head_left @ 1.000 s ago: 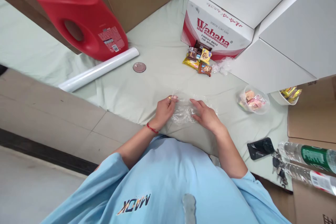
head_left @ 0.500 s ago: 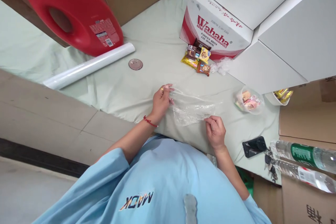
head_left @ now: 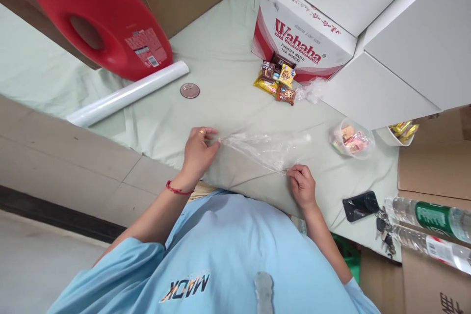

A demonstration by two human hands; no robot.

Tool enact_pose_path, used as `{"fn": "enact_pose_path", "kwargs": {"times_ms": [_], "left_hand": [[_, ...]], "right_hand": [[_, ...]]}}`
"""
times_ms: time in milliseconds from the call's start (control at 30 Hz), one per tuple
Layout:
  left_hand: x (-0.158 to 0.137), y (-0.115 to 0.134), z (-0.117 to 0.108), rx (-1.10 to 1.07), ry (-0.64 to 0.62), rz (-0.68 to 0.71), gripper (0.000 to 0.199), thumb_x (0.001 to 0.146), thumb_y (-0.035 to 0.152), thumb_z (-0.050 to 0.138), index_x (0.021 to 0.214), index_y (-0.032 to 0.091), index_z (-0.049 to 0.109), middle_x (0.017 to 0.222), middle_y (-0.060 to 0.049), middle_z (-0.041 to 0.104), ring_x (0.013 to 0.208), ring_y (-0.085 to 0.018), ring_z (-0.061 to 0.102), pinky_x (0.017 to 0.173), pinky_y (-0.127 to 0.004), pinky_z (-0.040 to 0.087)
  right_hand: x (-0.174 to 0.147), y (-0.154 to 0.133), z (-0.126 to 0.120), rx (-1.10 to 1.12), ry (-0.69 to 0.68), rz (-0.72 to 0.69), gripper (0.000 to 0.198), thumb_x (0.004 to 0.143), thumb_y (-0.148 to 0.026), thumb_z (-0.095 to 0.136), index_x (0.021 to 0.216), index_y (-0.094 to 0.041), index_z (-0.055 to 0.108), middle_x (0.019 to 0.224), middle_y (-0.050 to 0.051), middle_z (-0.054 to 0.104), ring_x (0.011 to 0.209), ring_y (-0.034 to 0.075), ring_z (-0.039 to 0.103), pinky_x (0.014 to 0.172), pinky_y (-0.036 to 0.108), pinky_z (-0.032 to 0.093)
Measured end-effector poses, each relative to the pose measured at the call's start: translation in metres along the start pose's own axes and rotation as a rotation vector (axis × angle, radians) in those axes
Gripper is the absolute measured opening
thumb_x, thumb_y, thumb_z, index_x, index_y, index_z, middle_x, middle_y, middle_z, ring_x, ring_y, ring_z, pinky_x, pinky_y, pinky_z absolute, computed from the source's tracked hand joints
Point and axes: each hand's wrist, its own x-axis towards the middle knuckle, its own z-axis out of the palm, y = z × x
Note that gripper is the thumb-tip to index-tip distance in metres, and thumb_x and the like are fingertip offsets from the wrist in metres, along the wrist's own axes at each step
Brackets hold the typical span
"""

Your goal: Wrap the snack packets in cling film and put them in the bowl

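A clear plastic bag (head_left: 268,149) is stretched between my two hands, low over the cloth-covered table. My left hand (head_left: 200,152) pinches one end of it, drawn to a narrow twist at the fingertips. The opposite end is gripped by my right hand (head_left: 302,185), its fingers curled in. Beyond the bag lies a small pile of wrapped snacks (head_left: 275,78), with a crumpled clear bag (head_left: 313,90) beside it. To the right of the bag stands a clear tub (head_left: 353,140) with pink and orange packets inside.
A red jug (head_left: 106,19) and a white roll (head_left: 128,94) lie at the left, near a round metal disc (head_left: 190,91). A Wahaha carton (head_left: 298,34) stands at the back. At the right are a black phone (head_left: 360,206), keys (head_left: 384,230) and two water bottles (head_left: 434,216).
My left hand has moved left and slightly down, pulling the bag out longer and narrower. The right hand has stayed nearly in place.
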Motion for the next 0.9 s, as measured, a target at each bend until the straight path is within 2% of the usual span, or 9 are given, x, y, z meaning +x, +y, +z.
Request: {"fn": "enact_pose_path", "kwargs": {"times_ms": [133, 200, 300, 367, 433, 533, 667, 767, 900], "left_hand": [[0.013, 0.032, -0.006, 0.238, 0.055, 0.445, 0.033, 0.082, 0.012, 0.061, 0.113, 0.02, 0.068, 0.132, -0.012, 0.057, 0.128, -0.031, 0.053, 0.108, -0.049, 0.048], [0.021, 0.052, 0.003, 0.275, -0.019, 0.622, 0.033, 0.085, 0.013, 0.055, 0.114, 0.021, 0.067, 0.132, -0.011, 0.06, 0.129, -0.03, 0.053, 0.113, -0.053, 0.043], [0.033, 0.077, 0.029, 0.267, -0.18, 0.75, 0.034, 0.091, 0.018, 0.049, 0.121, 0.022, 0.065, 0.133, -0.011, 0.063, 0.129, -0.028, 0.055, 0.114, -0.051, 0.043], [0.04, 0.089, 0.052, 0.291, -0.303, 0.766, 0.038, 0.097, 0.032, 0.051, 0.131, 0.021, 0.061, 0.14, -0.013, 0.062, 0.135, -0.028, 0.053, 0.116, -0.049, 0.042], [0.047, 0.097, 0.077, 0.382, -0.427, 0.738, 0.06, 0.095, 0.052, 0.057, 0.144, 0.017, 0.054, 0.148, -0.018, 0.06, 0.14, -0.033, 0.051, 0.118, -0.051, 0.039], [0.057, 0.1, 0.108, 0.588, -0.662, 0.62, 0.083, 0.09, 0.066, 0.06, 0.15, 0.01, 0.049, 0.138, -0.022, 0.067, 0.129, -0.037, 0.061, 0.109, -0.048, 0.045], [0.069, 0.092, 0.126, 0.721, -0.925, 0.488, 0.049, 0.092, 0.054, 0.06, 0.118, 0.014, 0.073, 0.11, -0.014, 0.078, 0.103, -0.03, 0.071, 0.087, -0.036, 0.05], [0.074, 0.083, 0.124, 0.694, -0.92, 0.442, 0.026, 0.091, 0.039, 0.061, 0.098, 0.019, 0.076, 0.101, -0.009, 0.078, 0.094, -0.025, 0.07, 0.082, -0.032, 0.048], [0.063, 0.073, 0.117, 0.705, -0.701, 0.412, 0.037, 0.099, 0.042, 0.053, 0.114, 0.015, 0.072, 0.115, -0.015, 0.073, 0.107, -0.028, 0.066, 0.09, -0.037, 0.049]], "right_hand": [[0.004, -0.001, 0.001, 0.014, -0.005, -0.06, 0.03, 0.092, -0.01, 0.053, 0.092, -0.026, 0.078, 0.098, 0.005, 0.066, 0.094, 0.021, 0.067, 0.081, 0.036, 0.056], [0.005, -0.002, 0.0, 0.01, 0.008, -0.086, 0.032, 0.091, -0.007, 0.052, 0.092, -0.025, 0.078, 0.098, 0.005, 0.065, 0.093, 0.02, 0.066, 0.079, 0.034, 0.056], [0.004, -0.005, -0.001, 0.007, 0.042, -0.113, 0.033, 0.092, -0.005, 0.051, 0.092, -0.025, 0.078, 0.098, 0.005, 0.064, 0.092, 0.019, 0.065, 0.078, 0.032, 0.055], [0.003, -0.007, -0.002, 0.004, 0.065, -0.123, 0.034, 0.092, -0.004, 0.051, 0.093, -0.025, 0.078, 0.098, 0.004, 0.064, 0.092, 0.019, 0.064, 0.079, 0.032, 0.054], [0.001, -0.009, -0.002, -0.003, 0.081, -0.128, 0.034, 0.093, -0.004, 0.05, 0.092, -0.024, 0.077, 0.098, 0.004, 0.063, 0.092, 0.018, 0.064, 0.079, 0.031, 0.054], [-0.004, -0.009, -0.003, -0.015, 0.094, -0.129, 0.033, 0.093, -0.003, 0.05, 0.089, -0.023, 0.076, 0.098, 0.004, 0.063, 0.09, 0.018, 0.063, 0.078, 0.031, 0.054], [-0.01, -0.003, -0.007, -0.016, 0.112, -0.114, 0.033, 0.093, -0.003, 0.05, 0.089, -0.023, 0.076, 0.099, 0.004, 0.062, 0.09, 0.018, 0.064, 0.079, 0.031, 0.055], [-0.013, 0.005, -0.01, -0.008, 0.135, -0.091, 0.032, 0.092, -0.004, 0.051, 0.088, -0.024, 0.076, 0.099, 0.004, 0.062, 0.093, 0.019, 0.065, 0.081, 0.033, 0.055], [-0.011, 0.014, -0.01, 0.005, 0.145, -0.072, 0.033, 0.09, -0.004, 0.051, 0.088, -0.024, 0.077, 0.1, 0.004, 0.062, 0.094, 0.019, 0.065, 0.081, 0.033, 0.056]]}}
